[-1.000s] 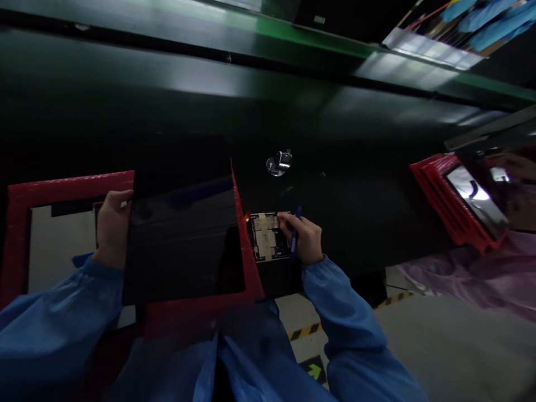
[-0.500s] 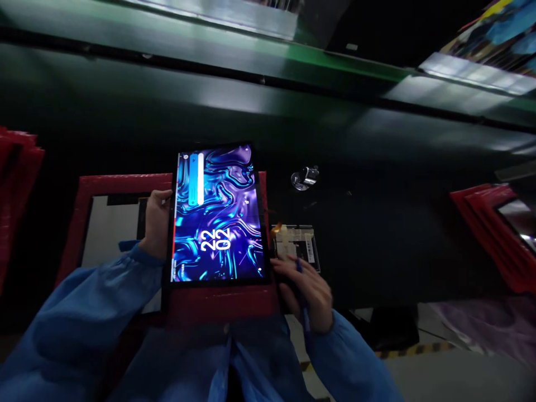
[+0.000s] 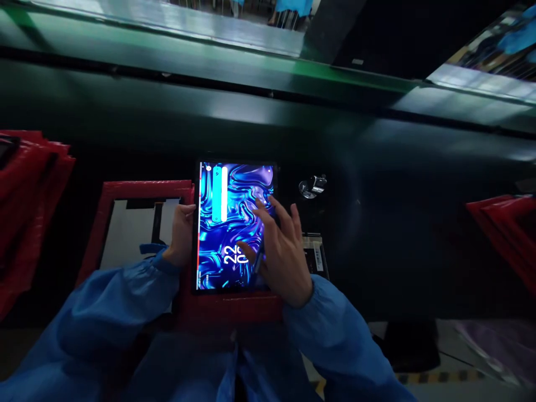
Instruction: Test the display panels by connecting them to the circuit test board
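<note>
A tablet [image 3: 237, 192] with a lit screen showing a blue and purple swirl stands at the middle, its lower edge over a red padded frame [image 3: 146, 187]. My left hand [image 3: 181, 234] grips the tablet's left edge. My right hand [image 3: 282, 254] is spread over the lower right of the screen, and a thin blue pen [image 3: 259, 261] sits in its fingers. Beside the tablet, a taped circuit board [image 3: 315, 254] is partly hidden by the hand and the tablet.
A small metal clamp fitting [image 3: 312, 187] sits on the black bench [image 3: 377, 167]. Stacks of red padded frames stand at the far left [image 3: 29, 167] and far right [image 3: 502, 223]. Beyond the bench's far edge lies a lower floor area.
The tablet's screen has lit up, and the tablet has swung round over the red frame. My right hand has moved from the circuit board onto the screen.
</note>
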{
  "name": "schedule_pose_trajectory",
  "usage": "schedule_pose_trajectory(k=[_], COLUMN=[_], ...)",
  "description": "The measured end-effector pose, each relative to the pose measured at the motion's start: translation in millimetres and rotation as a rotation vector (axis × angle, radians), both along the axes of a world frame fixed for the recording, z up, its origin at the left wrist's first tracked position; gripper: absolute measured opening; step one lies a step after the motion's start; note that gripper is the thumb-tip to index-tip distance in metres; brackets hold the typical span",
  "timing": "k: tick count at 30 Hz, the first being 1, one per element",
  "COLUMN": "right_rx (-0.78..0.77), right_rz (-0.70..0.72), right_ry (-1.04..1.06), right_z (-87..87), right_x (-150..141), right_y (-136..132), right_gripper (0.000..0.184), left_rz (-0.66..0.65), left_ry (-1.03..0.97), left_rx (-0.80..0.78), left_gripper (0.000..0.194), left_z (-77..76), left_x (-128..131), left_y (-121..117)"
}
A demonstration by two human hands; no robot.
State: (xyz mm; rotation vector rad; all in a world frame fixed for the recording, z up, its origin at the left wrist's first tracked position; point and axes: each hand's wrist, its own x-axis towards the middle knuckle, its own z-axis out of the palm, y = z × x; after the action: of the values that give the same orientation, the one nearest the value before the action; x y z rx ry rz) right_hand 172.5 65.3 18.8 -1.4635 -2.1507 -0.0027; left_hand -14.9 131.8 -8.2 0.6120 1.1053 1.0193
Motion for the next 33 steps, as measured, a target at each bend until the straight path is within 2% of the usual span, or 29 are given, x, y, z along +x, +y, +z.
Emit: schedule_pose_trajectory(k=[3, 5, 7, 9, 10, 12, 15, 17, 20, 23, 25, 27, 30, 33], right_rx=[0.010, 0.064, 0.145, 0.189, 0.171, 0.024, -0.212, -0.269, -0.251, -0.098, 0.009, 0.038, -0.017, -0.104], right_rz=[0.156, 0.198, 0.142, 0.009, -0.068, -0.159, -0.150, -0.138, -0.217, -0.329, -0.227, 0.042, 0.424, 0.594], right_ry=[0.068, 0.146, 0.246, 0.337, 0.349, 0.281, 0.189, 0.160, -0.001, -0.191, -0.186, -0.076, 0.053, 0.071], right_z=[16.2, 33.4, 49.6, 58.9, 60.1, 56.4, 44.5, 39.1, 37.6, 40.2, 44.0, 50.8, 65.8, 80.2], right_x=[-2.6, 3.8, 16.4, 32.1, 39.9, 53.5, 65.8, 68.4, 64.7, 52.7, 42.1, 32.7, 25.9, 28.8], right_y=[1.2, 8.8, 25.3, 48.9, 61.8, 85.7, 108.8, 114.1, 111.3, 100.4, 89.2, 75.5, 54.2, 38.0], right_gripper=[0.042, 0.037, 0.029, 0.019, 0.019, 0.022, 0.023, 0.023, 0.027, 0.027, 0.028, 0.030, 0.027, 0.024], left_rz=[0.042, 0.083, 0.088, 0.042, 0.016, -0.024, -0.043, -0.060, -0.063, -0.028, -0.006, 0.026, 0.065, 0.099], left_ry=[-0.062, -0.093, -0.127, -0.174, -0.194, -0.224, -0.246, -0.240, -0.222, -0.238, -0.256, -0.265, -0.252, -0.252], left_rx=[-0.063, -0.093, -0.092, -0.078, -0.069, -0.051, -0.054, -0.067, -0.082, -0.120, -0.138, -0.150, -0.153, -0.080], left_gripper=[0.022, 0.021, 0.020, 0.021, 0.022, 0.024, 0.023, 0.025, 0.028, 0.030, 0.029, 0.030, 0.031, 0.028], left_z=[1.3, 3.1, 5.8, 8.9, 10.4, 12.4, 11.7, 8.5, 1.3, -3.8, -4.0, -1.9, 1.7, 1.1], left_x=[2.6, 3.8, 4.2, 4.3, 4.1, 3.7, 2.4, 0.9, -1.0, -0.3, 2.1, 5.3, 8.8, 7.9], left_y=[-1.3, -2.3, -3.7, -5.1, -5.6, -5.9, -5.1, -4.3, -3.9, -4.6, -5.5, -6.2, -7.1, -8.1])
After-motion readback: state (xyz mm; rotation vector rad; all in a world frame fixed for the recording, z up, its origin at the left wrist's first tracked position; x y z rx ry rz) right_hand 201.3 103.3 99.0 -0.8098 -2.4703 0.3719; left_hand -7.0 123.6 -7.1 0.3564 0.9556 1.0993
